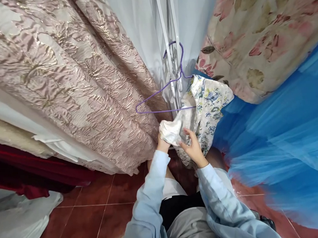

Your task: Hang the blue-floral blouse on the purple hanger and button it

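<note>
A white sleeveless-looking garment [211, 96] with a blue and yellow floral print hangs on the right half of a purple hanger [157, 95]. The hanger's left arm is bare. Part of the garment, pale side out, covers my left hand [163, 143] like a pouch, so its fingers are hidden and only the back edge and wrist show. Just right of that bunched cloth is my right hand [193, 150], thumb and fingers apart, its thumb close to the cloth. Whether the thumb touches the cloth I cannot tell.
White metal rack bars [170, 33] rise behind the hanger. Pink-gold brocade fabric [76, 85] drapes at left, with dark red cloth [28, 169] beyond. Floral fabric [264, 26] and blue tulle [281, 135] hang at right. Red floor tiles [100, 208] lie below.
</note>
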A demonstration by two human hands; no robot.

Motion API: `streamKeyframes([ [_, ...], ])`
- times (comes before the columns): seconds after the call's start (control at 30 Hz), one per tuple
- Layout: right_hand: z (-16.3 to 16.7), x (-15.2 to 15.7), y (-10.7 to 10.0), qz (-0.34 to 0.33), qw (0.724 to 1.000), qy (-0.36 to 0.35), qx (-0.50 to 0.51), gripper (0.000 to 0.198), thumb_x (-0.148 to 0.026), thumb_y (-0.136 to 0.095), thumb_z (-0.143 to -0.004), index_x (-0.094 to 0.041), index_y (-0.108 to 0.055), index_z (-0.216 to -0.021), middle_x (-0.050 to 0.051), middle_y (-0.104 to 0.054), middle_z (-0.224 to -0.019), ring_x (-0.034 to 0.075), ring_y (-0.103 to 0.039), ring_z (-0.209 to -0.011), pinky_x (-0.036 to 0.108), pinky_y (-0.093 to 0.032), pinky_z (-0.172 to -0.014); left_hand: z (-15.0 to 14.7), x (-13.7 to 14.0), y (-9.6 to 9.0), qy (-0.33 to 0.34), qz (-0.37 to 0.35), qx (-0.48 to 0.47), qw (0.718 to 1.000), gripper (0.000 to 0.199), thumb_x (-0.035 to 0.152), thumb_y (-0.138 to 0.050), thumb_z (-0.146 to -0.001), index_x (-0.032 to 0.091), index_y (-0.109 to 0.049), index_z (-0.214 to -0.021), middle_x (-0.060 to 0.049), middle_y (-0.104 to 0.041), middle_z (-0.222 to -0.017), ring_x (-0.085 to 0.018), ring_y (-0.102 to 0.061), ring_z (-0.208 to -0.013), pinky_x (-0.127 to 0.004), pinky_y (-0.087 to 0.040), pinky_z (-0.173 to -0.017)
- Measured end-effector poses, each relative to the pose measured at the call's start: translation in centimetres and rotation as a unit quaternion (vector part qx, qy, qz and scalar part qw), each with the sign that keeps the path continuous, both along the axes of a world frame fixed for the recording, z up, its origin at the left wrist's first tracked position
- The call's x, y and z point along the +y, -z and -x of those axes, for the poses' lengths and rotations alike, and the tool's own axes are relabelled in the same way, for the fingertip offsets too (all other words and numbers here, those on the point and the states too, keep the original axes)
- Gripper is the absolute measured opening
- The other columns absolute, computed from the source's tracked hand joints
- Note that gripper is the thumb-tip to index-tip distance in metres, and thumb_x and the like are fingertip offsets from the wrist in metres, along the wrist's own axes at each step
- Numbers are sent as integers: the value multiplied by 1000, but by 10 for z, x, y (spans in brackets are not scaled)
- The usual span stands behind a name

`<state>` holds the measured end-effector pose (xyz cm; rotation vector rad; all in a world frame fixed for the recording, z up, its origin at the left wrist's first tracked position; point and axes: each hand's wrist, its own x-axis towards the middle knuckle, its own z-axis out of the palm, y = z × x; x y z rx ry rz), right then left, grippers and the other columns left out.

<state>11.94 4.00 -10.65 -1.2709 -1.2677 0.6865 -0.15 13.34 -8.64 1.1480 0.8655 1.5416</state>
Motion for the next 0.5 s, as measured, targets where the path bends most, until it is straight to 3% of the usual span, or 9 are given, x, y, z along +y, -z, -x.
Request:
streamKeyframes([
  [0.07,1,-3,-3,1,997,-71,-2,56,-25,-69,-75,-19,-59,-130,14,-64,-129,30,-59,-122,46,-44,-109,-15,-19,4,26,17,5,1000,41,56,-57,-93,17,-63,-80,-6,-66,-70,-19,-65,-68,-33,-56,-65],
  [0.17,-4,-7,-4,2,994,-107,31,47,-24,-67,-75,-21,-66,-122,11,-69,-120,30,-60,-123,46,-41,-114,-28,-47,-11,91,-14,87,992,35,52,-63,-92,17,-67,-89,-5,-70,-82,-18,-67,-79,-30,-56,-75],
  [0.23,-19,-9,-9,3,995,-68,74,45,-26,-66,-77,-21,-67,-122,11,-70,-120,29,-60,-124,46,-41,-115,-31,-60,-31,162,-81,168,969,30,46,-59,-97,18,-70,-103,-8,-73,-104,-21,-69,-100,-32,-54,-92],
  [0.33,-59,-6,-27,-1,989,33,141,45,-32,-64,-81,-19,-67,-123,11,-71,-122,28,-63,-118,45,-47,-107,-32,-66,-58,217,-166,207,940,36,39,-54,-101,23,-61,-132,-10,-63,-138,-25,-61,-127,-39,-46,-111],
  [0.43,-109,2,-46,-46,973,140,180,54,-35,-64,-79,-19,-65,-130,10,-68,-130,26,-63,-118,42,-48,-105,-31,-62,-61,188,-164,186,950,45,39,-55,-101,25,-51,-144,-13,-54,-149,-26,-58,-132,-42,-45,-113],
  [0.5,-139,5,-46,-51,969,164,180,58,-37,-66,-77,-20,-64,-132,10,-68,-130,25,-64,-116,39,-49,-102,-30,-60,-52,170,-141,181,958,46,40,-55,-101,25,-50,-144,-14,-53,-150,-26,-58,-131,-43,-45,-113],
])
